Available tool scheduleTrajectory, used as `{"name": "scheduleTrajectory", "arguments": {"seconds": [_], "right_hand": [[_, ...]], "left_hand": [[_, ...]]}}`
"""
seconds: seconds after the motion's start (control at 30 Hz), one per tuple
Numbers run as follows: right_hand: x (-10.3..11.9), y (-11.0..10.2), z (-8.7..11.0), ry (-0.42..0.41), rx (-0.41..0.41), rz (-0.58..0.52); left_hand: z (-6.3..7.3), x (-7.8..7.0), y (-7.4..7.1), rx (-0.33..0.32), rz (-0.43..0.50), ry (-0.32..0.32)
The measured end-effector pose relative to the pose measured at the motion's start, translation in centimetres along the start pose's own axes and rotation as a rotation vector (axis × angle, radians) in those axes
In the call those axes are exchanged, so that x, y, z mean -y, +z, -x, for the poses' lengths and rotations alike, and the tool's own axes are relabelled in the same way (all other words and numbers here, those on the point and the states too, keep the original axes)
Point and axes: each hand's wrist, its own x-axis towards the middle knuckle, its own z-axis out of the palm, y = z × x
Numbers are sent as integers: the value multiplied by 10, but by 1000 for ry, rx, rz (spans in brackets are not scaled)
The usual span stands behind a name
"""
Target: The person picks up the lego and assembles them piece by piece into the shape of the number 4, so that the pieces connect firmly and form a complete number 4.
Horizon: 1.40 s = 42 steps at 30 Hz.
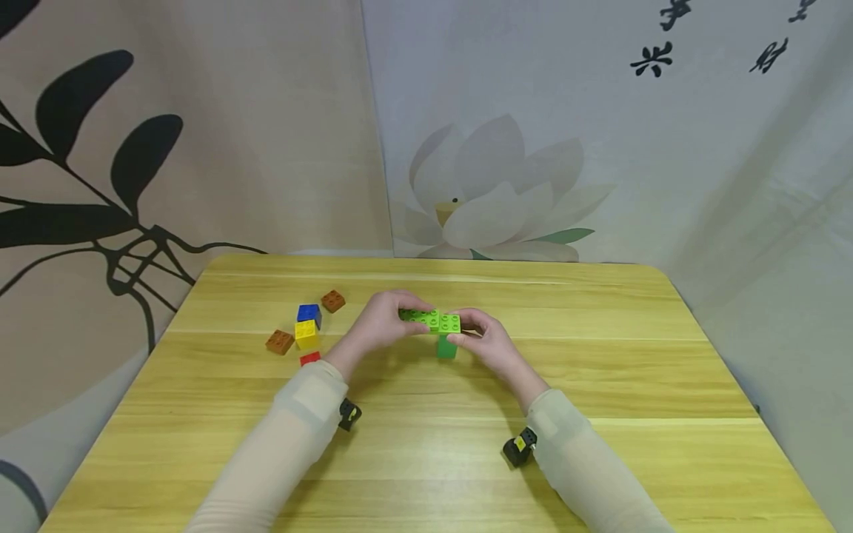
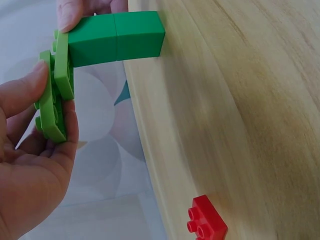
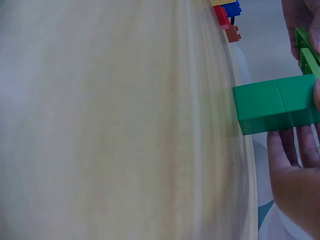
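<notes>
A stack of two dark green blocks [image 2: 117, 37] rises from the table with a flat light green brick [image 2: 62, 65] at its top. My left hand [image 1: 383, 322] pinches a second flat light green brick [image 2: 48, 102] between thumb and fingers. That brick overlaps the first one and juts out to the left; whether the two are locked together I cannot tell. On the other side, my right hand [image 1: 492, 344] grips the top of the stack, thumb at the near side and fingers behind. In the right wrist view, part of the right hand is cut off by the frame edge.
Left of the hands lie a blue brick [image 1: 309, 314], a yellow brick [image 1: 306, 335], a red brick [image 2: 207, 220] and two brown bricks, one at the back [image 1: 333, 300] and one further left [image 1: 280, 342]. A printed cloth hangs behind the wooden table [image 1: 600, 355].
</notes>
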Motion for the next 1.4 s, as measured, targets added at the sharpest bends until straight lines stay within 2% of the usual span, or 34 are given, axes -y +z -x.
{"name": "scheduleTrajectory", "arguments": {"seconds": [0.1,0.4,0.7,1.4], "right_hand": [[0,0,0,4,-2,7],[-27,-3,-11,35,-7,-1],[-29,-3,-11,21,-8,5],[-30,-3,-11,30,-13,-7]], "left_hand": [[0,0,-1,4,5,-3],[0,-1,-1,6,35,-7],[-4,1,-3,26,56,-28],[-7,-4,-9,71,11,-43]]}}
